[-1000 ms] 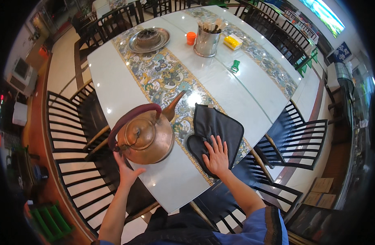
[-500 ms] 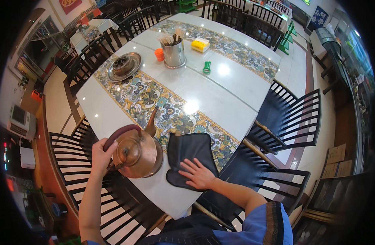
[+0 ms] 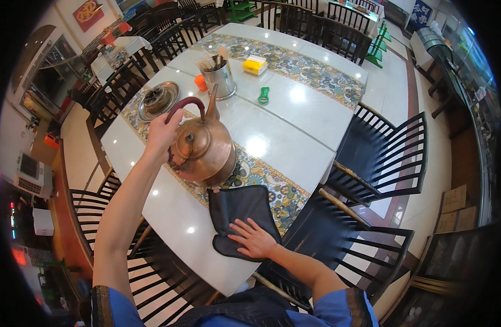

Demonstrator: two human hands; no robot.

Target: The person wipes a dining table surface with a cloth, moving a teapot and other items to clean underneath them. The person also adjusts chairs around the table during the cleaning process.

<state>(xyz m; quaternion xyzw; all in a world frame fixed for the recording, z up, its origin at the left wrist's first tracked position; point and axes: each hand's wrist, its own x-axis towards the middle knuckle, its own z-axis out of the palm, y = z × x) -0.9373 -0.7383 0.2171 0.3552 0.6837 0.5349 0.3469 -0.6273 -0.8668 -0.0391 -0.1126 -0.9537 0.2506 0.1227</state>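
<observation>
Copper kettle (image 3: 207,150), one: now farther in over the worktop (image 3: 283,122) than in the earlier frame, away from the near left edge and above the floral runner (image 3: 299,201). Lid on, contents hidden; whether the base is lifted or resting cannot be told.

Left hand (image 3: 164,132): grasping the near end of the kettle's maroon handle (image 3: 185,101).
Right hand (image 3: 256,240): laid flat, fingers spread, on a black mitt (image 3: 248,201) at the near end of the worktop; grips nothing.

Far left: round metal tray (image 3: 171,109) bearing a dark ring-shaped stand (image 3: 158,99).
Far centre: orange cup (image 3: 201,83) beside a metal canister (image 3: 223,82) of sticks; yellow tissue packet (image 3: 255,65); green bottle opener (image 3: 263,95) to the near right.

Hazards, as judged: the spout points at the canister and overlaps it in view, so a further push could knock it over; a one-handed hold at one end of the handle could let a heavy body swing or tip, spilling any liquid through the spout; hot metal, if it is hot, could burn bare fingers that slip.

Markings: red wall picture (image 3: 87,15), far left, with a yellow character-like design; blue sign (image 3: 420,13), far right, with pale characters; print on the tissue packet too small to read. Kettle: none legible.
</observation>
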